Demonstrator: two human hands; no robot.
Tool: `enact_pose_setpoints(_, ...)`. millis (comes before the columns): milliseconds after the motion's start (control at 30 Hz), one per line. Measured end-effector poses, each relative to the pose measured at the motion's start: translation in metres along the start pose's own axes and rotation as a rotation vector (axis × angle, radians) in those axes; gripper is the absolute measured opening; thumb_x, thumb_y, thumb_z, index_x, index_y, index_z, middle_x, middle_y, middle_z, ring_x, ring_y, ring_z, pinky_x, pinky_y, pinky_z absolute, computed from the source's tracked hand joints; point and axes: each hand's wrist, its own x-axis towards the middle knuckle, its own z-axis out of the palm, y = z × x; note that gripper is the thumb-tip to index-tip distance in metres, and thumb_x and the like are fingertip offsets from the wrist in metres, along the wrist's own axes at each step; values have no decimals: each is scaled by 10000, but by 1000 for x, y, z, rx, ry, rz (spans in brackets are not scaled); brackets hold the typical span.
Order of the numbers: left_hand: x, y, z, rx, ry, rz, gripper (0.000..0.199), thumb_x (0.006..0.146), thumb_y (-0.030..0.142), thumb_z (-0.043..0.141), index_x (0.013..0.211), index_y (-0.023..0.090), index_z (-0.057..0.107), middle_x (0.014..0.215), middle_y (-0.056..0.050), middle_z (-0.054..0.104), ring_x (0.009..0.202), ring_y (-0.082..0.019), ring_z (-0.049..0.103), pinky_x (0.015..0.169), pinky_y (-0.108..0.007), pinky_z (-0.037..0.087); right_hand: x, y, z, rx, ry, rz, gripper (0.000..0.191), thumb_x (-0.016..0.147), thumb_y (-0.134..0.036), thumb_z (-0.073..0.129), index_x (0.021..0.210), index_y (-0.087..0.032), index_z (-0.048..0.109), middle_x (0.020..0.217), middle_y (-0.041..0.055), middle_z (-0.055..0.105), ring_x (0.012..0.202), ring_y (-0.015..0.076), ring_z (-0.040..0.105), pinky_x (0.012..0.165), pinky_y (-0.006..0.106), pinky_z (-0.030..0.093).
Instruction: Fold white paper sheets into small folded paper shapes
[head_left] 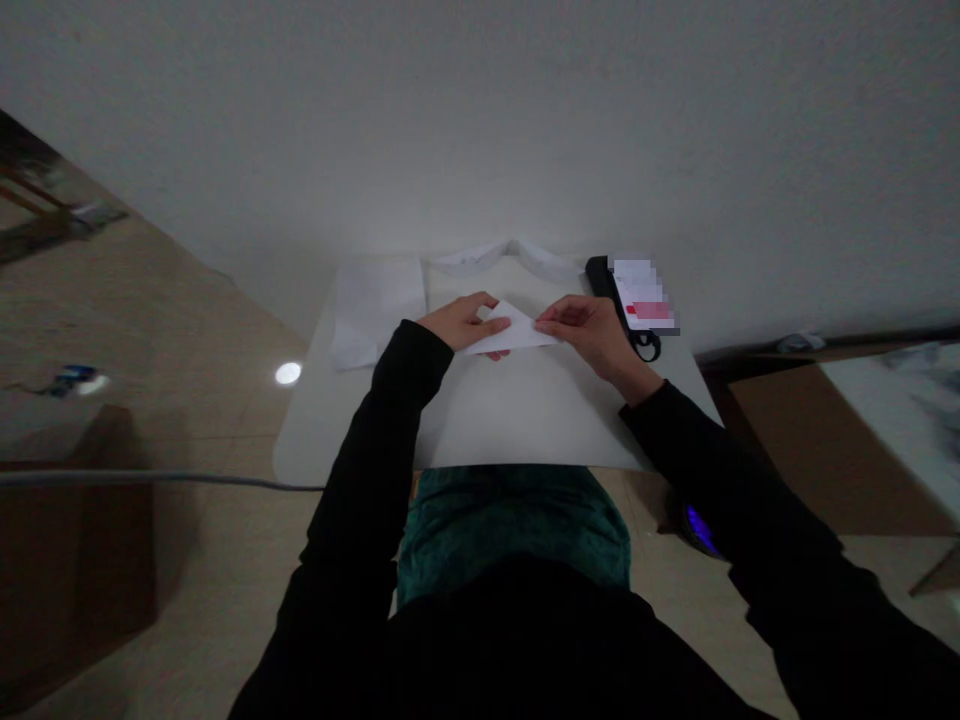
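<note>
- I have the left grip (459, 322) closed on a folded white paper (510, 333), with the fingers pressing on its left end.
- The right grip (581, 333) is closed too, and I read its fingertips (551, 317) as pinching the paper's pointed right end.
- The folded white paper is held just above the middle of a white tabletop (525, 420), between the two grips, and looks roughly triangular.
- Beyond the left grip, I can see a flat sheet of white paper (379, 300) lying on the tabletop, with a smaller white piece (352, 347) along its lower edge.
- Along the far edge there's a curved strip of white paper (510, 257).
- Toward the far right corner sits a black object (601, 278) with a black loop of cord (645, 345). I can't make out what it is from here.
- Beside it lies a white and red card (641, 295), too blurred to read.
- Black sleeves (405, 400) run up to both grips, and a teal quilted cloth (510, 530) shows just below the tabletop's near edge.
</note>
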Motion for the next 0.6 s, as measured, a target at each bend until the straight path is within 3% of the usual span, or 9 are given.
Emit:
enact_pose_setpoints(200,-3,1,-19,-272,-283,-215,468,864,557,604,1073,140,642,899,-173,767,774,-244,744,694,-327,551,17,-4,8,24,45,-116,195,664,-310,848,729,-203,699,774,13,723,719,139,647,751,337,540)
enact_pose_setpoints(267,-1,-4,-15,-349,-349,-232,554,878,635,507,1102,148,647,955,-186,763,791,-249,736,696,-333,546,16,-5,11,18,52,-135,179,673,-295,840,724,-204,694,768,11,714,711,137,639,748,338,539)
enact_pose_setpoints(367,4,-13,-6,-376,-426,-178,571,888,643,439,1084,155,660,968,-188,758,664,-205,677,636,-312,514,11,-6,14,-8,32,-149,173,692,-320,828,730,-214,697,774,11,710,724,150,646,750,350,548)
enact_pose_setpoints(467,9,-19,1,-349,-430,-105,538,912,598,419,1004,141,689,857,-174,747,598,-179,612,583,-298,474,7,-8,14,-30,18,-182,187,700,-351,829,771,-225,709,819,18,725,778,167,668,796,371,557)
enact_pose_setpoints(600,12,-22,6,-243,-316,-97,600,952,616,342,984,134,698,796,-139,724,614,-170,615,588,-295,484,6,-8,9,-92,-30,-202,200,759,-409,786,859,-246,729,911,27,740,880,188,675,888,400,537)
